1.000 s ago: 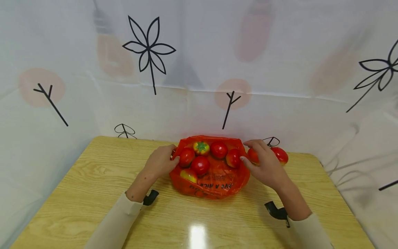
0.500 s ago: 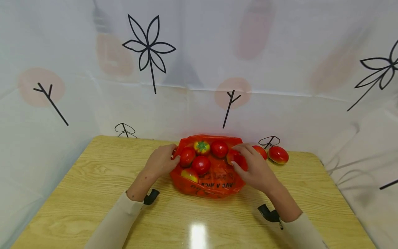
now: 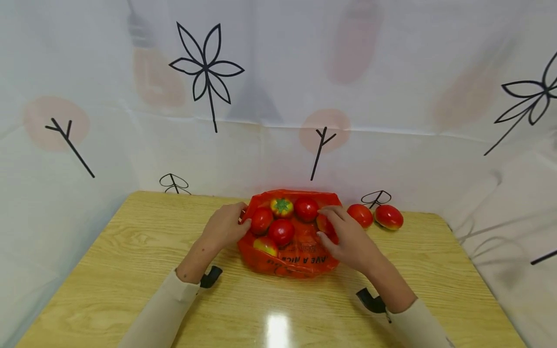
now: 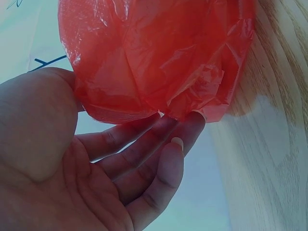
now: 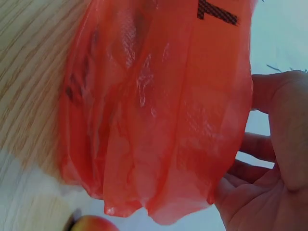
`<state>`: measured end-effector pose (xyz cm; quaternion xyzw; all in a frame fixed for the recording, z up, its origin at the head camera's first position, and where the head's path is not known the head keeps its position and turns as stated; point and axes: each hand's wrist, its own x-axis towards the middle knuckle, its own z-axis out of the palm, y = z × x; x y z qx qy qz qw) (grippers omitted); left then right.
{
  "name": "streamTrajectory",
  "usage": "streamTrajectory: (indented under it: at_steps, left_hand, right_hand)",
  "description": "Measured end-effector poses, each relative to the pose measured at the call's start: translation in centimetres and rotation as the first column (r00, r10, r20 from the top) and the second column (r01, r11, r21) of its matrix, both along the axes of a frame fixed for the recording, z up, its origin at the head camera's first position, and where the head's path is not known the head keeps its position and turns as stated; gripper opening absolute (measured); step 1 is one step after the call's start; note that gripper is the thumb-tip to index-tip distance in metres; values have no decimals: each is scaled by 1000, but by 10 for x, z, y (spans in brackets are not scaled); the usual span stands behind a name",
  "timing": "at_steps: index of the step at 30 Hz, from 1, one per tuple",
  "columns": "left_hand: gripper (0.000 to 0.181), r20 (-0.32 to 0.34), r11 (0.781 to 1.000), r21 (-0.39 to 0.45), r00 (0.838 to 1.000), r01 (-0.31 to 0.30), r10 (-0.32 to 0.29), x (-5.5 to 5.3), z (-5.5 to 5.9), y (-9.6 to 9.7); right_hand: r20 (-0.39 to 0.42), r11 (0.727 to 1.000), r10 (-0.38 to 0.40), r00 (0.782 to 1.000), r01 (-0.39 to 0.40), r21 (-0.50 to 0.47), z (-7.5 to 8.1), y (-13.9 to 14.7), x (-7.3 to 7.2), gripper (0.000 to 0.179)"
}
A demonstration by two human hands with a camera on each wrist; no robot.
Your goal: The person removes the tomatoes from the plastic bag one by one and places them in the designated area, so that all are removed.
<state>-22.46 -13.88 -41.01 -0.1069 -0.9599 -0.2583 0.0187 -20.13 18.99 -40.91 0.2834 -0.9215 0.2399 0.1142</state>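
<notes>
A red plastic bag [image 3: 300, 268] stands with its mouth open on the table in the head view. Inside lie several glossy red fruits [image 3: 281, 231] and one yellow-green fruit [image 3: 282, 207] with a green leafy top. My left hand [image 3: 224, 224] grips the bag's left rim, thumb over the edge. At the right side, my right hand [image 3: 348, 237] holds the rim, its thumb and fingers about a red fruit [image 3: 324, 224] in the bag. Both wrist views show fingers against the bag's crinkled outer wall; the right fingertips are hidden behind it.
Two more red fruits, a nearer one [image 3: 360, 215] and a farther-right one [image 3: 389, 217], lie on the wooden table [image 3: 130, 270] right of the bag. A white patterned cloth [image 3: 278, 159] hangs behind the table.
My right hand has moved left, pressing the bag's right side inward over the fruit there. The two loose fruits are now fully visible. My left hand has stayed in place.
</notes>
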Motion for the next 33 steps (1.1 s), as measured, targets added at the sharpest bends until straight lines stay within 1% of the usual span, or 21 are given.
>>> streamTrajectory:
  at_steps: [4,10,12,16,22,29,33]
  left_hand:
    - [27,-2,1000,1,1000,4,-4,0,0,0]
    - [28,2,1000,0,1000,11,-11,0,-1,-1]
    - [29,2,1000,2,1000,12,-12,0,-1,-1]
    - [30,-1,1000,2,1000,13,-13,-1,-2,-1]
    - [30,-9,1000,-5,1000,13,-13,-2,-3,-1]
    - [31,-5,1000,-2,1000,11,-11,-2,-4,-1]
    - [31,-6,1000,-3,1000,12,-12,-2,-4,-1]
  right_hand:
    - [0,999,-9,1000,9,32,-2,-4,0,51]
    - [-68,995,-61,996,66,69,-4,-6,0,50]
    - [-78,993,-78,994,84,80,-5,-7,-1,52]
    - [-54,986,-115,992,121,119,-6,-8,-2,58]
    - [-18,966,-173,985,173,194,-8,-8,-3,65]
    - [-30,948,-190,981,192,254,-10,-7,-4,68]
    - [-64,950,-171,983,182,252,-12,-6,-5,69]
